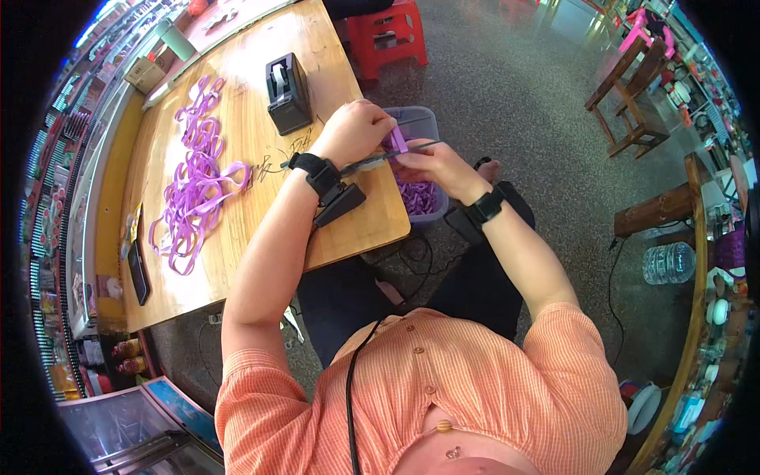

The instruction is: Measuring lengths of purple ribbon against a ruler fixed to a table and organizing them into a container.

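My left hand (pixel 358 131) is closed over the table's right edge, pinching a short flat length of purple ribbon (pixel 398 141) between thumb and fingers. Facing it, my right hand (pixel 440 168) is closed around a thin dark strip (pixel 419 147) that crosses by the ribbon; its exact kind is unclear. Beneath both hands stands a clear plastic bin (pixel 432 127) holding many small purple ribbon pieces (pixel 418 198). A long tangled heap of purple ribbon (pixel 196 184) lies on the wooden table to the left. Both wrists carry black straps with dark boxes.
A black tape dispenser (pixel 290 95) sits on the table (pixel 245 95) beyond my left hand. Near the left edge lies a dark phone-like slab (pixel 138 271). A red stool (pixel 385 36), a wooden chair (pixel 633 103) and a water bottle (pixel 669 264) stand on the floor.
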{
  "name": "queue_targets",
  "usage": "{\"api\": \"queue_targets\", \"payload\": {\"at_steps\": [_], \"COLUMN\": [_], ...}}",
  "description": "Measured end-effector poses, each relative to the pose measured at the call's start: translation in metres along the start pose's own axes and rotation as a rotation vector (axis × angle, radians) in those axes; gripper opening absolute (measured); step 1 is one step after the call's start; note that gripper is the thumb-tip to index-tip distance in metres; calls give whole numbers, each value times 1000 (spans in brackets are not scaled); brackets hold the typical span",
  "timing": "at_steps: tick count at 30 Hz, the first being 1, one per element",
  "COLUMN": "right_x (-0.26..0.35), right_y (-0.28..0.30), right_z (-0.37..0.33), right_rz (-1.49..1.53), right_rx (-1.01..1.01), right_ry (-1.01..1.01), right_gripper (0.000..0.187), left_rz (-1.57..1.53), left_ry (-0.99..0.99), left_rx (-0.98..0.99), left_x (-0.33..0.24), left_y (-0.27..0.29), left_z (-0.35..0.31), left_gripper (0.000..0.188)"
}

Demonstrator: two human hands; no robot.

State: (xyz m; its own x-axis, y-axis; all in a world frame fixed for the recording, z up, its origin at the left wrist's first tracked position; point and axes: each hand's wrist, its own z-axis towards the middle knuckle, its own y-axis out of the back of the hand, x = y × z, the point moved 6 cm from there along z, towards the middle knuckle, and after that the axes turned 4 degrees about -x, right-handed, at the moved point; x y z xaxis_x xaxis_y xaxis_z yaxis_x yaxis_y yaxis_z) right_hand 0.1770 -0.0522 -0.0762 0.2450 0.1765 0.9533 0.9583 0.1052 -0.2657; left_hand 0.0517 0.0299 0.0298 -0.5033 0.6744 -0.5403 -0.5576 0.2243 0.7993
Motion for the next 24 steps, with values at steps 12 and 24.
{"api": "queue_targets", "payload": {"at_steps": [12, 24], "right_x": [2, 14], "right_y": [-5, -8], "right_z": [-27, -32], "right_rz": [61, 182], "right_rx": [-165, -167], "right_ry": [-23, 0], "right_gripper": [17, 18], "left_rz": [-6, -752], "left_ry": [-179, 732], "left_rx": [-114, 517], "left_x": [-3, -31], "left_y": [6, -3], "left_z": [-7, -50], "left_gripper": [28, 30]}}
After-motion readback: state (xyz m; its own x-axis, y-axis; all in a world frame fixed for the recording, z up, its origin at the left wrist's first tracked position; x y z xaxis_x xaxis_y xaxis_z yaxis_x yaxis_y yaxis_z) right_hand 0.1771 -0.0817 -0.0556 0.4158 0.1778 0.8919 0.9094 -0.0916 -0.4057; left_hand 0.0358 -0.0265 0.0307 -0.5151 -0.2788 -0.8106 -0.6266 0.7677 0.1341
